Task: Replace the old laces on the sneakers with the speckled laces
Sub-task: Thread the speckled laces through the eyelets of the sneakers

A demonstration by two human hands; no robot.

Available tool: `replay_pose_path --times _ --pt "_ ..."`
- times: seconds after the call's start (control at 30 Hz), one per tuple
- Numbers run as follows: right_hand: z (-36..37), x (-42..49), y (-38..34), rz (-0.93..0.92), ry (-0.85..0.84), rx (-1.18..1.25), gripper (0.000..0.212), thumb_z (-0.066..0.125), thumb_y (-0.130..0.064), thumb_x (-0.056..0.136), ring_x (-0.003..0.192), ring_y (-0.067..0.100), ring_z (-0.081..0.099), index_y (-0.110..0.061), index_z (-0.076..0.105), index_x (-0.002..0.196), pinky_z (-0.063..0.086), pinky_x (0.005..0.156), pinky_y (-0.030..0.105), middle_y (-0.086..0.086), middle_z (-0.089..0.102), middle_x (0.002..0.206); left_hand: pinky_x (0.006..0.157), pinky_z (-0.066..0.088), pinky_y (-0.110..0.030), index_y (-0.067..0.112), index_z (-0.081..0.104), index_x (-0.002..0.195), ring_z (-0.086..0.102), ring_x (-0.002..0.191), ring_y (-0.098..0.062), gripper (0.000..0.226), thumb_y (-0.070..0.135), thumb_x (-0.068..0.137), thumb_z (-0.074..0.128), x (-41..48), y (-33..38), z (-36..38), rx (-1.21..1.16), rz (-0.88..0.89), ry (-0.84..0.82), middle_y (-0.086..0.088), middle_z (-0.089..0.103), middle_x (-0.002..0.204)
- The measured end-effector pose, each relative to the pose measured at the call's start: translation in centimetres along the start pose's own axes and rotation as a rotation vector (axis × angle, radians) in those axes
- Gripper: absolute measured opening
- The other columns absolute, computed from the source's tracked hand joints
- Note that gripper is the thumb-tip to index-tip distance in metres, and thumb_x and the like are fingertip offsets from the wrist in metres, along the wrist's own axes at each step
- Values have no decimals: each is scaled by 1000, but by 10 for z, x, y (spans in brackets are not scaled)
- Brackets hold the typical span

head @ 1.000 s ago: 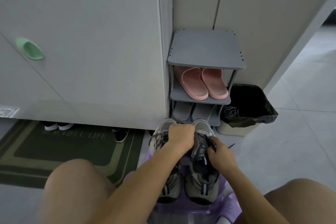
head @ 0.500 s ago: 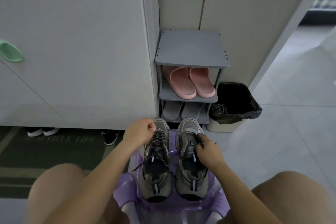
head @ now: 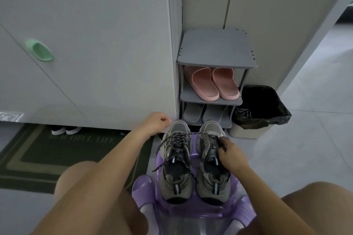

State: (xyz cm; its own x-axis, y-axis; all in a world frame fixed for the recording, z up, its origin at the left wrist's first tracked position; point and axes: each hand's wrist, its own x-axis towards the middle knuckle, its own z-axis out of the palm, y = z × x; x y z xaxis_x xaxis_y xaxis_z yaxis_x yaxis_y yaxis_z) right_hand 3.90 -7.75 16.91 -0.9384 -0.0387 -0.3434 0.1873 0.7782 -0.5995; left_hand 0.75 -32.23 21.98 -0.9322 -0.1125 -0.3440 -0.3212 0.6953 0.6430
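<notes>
Sneakers (head: pixel 193 160) sit side by side on a clear purple stool (head: pixel 191 208) between my operator's knees, toes pointing to 12 o'clock. The left sneaker (head: pixel 176 160) is laced with a dark speckled lace (head: pixel 178 137), whose loose ends trail off toward 7 and 5 o'clock. On the right sneaker (head: pixel 211 160) the right hand (head: pixel 230 155) rests at the 3 o'clock side, fingers curled and pinching a speckled lace strand (head: pixel 222 142) near the upper eyelets. The left hand (head: pixel 155 123) is at 10 o'clock from the toes, apart from both shoes and curled into a fist; I cannot tell whether anything is in it.

At 12 o'clock stands a grey rack (head: pixel 215 47) with pink slippers (head: pixel 214 84) on its middle shelf and grey slippers (head: pixel 204 114) below. Just beside it at 2 o'clock is a bin (head: pixel 248 132) with a black liner, and pale laces (head: pixel 243 112) lie over its near edge. At 9 o'clock lies a dark green mat (head: pixel 28 158); its lettering is blurred, and I read only "LIFE" at the end. I can read no writing on the sneakers at this size.
</notes>
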Motion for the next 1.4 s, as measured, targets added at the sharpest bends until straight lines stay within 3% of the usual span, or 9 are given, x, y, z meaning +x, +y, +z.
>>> replay_pose_path --times 0.27,0.37,0.43,0.57,0.63,0.8,0.97,1.23,1.4 --pt "-8 3 4 51 -113 204 47 65 -26 79 100 25 59 -18 53 124 50 87 35 8 63 113 85 49 -29 17 67 109 62 94 -17 24 26 94 50 -7 42 63 204 147 -175 -2 69 108" --pt "-16 7 3 231 -187 551 29 65 -29 83 76 19 61 -23 54 109 50 58 27 6 62 91 79 47 -27 19 69 99 63 90 -16 20 30 92 55 -7 49 72 235 158 -152 0 70 98" --pt "-19 19 5 398 -166 887 7 56 -19 90 43 10 43 -15 54 85 33 37 19 1 49 57 80 49 -28 20 69 98 63 89 -15 19 33 91 57 -9 51 73 243 177 -142 1 70 97" --pt "-22 45 3 548 -240 1258 32 43 -10 96 25 3 25 -16 40 65 19 25 13 -7 32 36 85 52 -33 20 70 95 63 90 -14 18 34 89 59 -12 50 67 227 185 -150 3 69 96" --pt "-21 51 -3 554 -239 1203 32 49 -13 95 25 3 26 -16 43 64 18 25 13 -6 33 38 84 52 -34 23 70 91 63 88 -13 16 35 89 59 -12 46 64 227 180 -115 5 69 92" --pt "-21 59 -8 391 -28 540 29 61 -12 87 46 18 38 -11 50 60 32 43 24 7 45 55 88 45 -27 25 65 112 59 104 -15 28 40 90 56 -11 52 77 307 280 -123 4 64 112" --pt "-21 57 3 299 0 540 36 47 -4 93 63 26 52 -6 50 57 52 69 43 15 54 66 96 42 -38 33 63 112 46 115 -24 28 43 89 50 -5 64 112 349 347 -239 -3 55 114" --pt "-34 55 0 360 -15 958 22 44 -10 88 56 15 51 -10 51 67 31 50 23 6 59 65 97 43 -38 29 64 110 50 114 -23 26 38 88 54 -1 62 110 319 313 -238 -3 55 117" --pt "-65 52 -36 107 -105 620 21 51 -9 86 53 14 51 -7 59 68 41 50 18 7 62 60 102 41 -38 24 35 141 48 121 -27 54 16 90 53 10 87 87 109 301 5 -9 43 137"
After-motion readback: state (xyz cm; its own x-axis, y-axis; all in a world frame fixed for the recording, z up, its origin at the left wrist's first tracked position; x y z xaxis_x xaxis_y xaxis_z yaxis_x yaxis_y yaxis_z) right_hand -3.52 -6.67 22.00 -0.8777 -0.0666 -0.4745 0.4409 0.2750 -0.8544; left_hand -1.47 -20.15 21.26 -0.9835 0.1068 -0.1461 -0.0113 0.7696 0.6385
